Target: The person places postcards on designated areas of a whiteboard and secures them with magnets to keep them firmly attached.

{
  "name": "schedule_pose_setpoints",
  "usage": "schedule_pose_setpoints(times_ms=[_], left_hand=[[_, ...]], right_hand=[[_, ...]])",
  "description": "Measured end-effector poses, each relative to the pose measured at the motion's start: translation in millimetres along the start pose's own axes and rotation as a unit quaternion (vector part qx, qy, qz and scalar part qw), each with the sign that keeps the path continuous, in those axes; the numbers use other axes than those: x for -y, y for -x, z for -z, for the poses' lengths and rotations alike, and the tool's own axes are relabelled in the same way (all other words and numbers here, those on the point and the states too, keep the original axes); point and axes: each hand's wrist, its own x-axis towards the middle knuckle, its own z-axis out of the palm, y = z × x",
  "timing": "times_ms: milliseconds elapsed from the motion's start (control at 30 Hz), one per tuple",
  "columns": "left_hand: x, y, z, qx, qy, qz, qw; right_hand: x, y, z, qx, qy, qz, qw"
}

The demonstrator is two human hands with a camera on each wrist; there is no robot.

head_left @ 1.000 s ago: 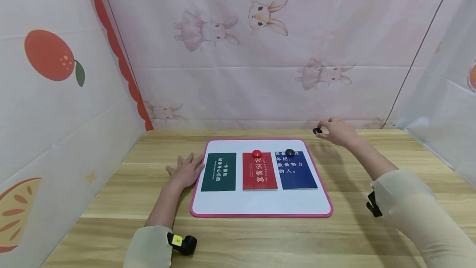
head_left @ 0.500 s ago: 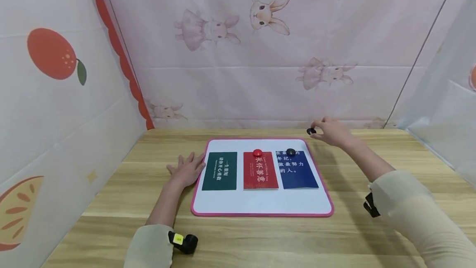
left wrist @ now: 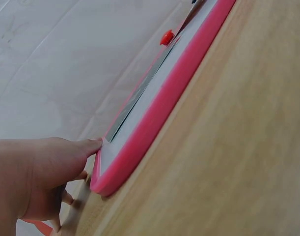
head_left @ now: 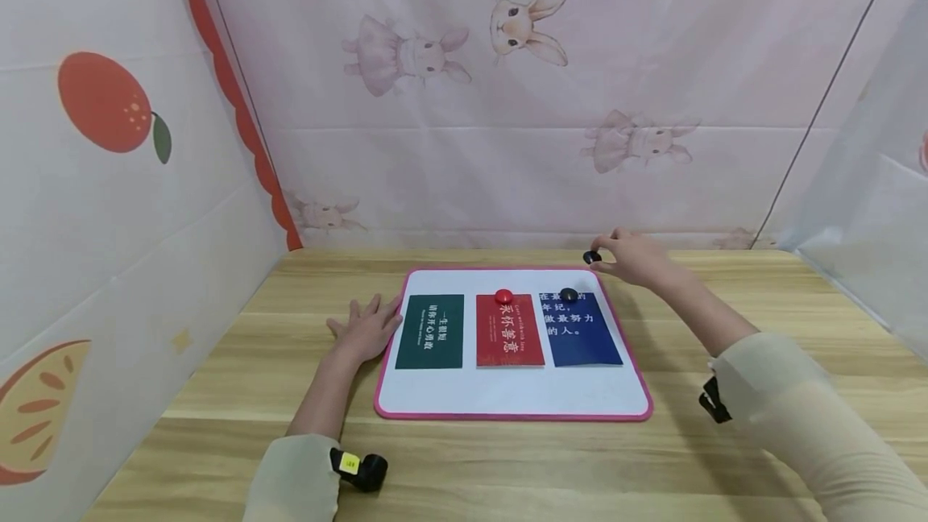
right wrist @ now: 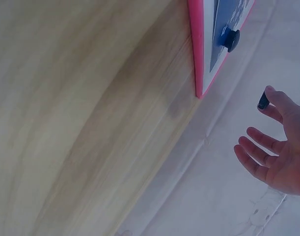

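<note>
Right hand (head_left: 638, 258) apparently pinches black magnet (head_left: 591, 257)

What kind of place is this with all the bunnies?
Probably a small play or craft corner at home. Bunny-print cloth hangs around a wooden table, where a pink-edged whiteboard holds three cards under magnets.

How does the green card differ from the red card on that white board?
The green card lies leftmost on the board with no magnet on it; the red card sits in the middle with a red magnet on its top edge. Both lie flat, look alike in size, and carry white lettering.
</note>
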Motion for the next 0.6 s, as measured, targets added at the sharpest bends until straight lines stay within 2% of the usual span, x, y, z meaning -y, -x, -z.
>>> schedule_pose_setpoints(times_ms=[600], left_hand=[[0.8, -0.7, -1.1, 0.002, -0.007, -0.002, 1.0000]], right_hand=[[20.5, -6.4, -5.3, 0.009, -0.002, 0.009, 1.000]])
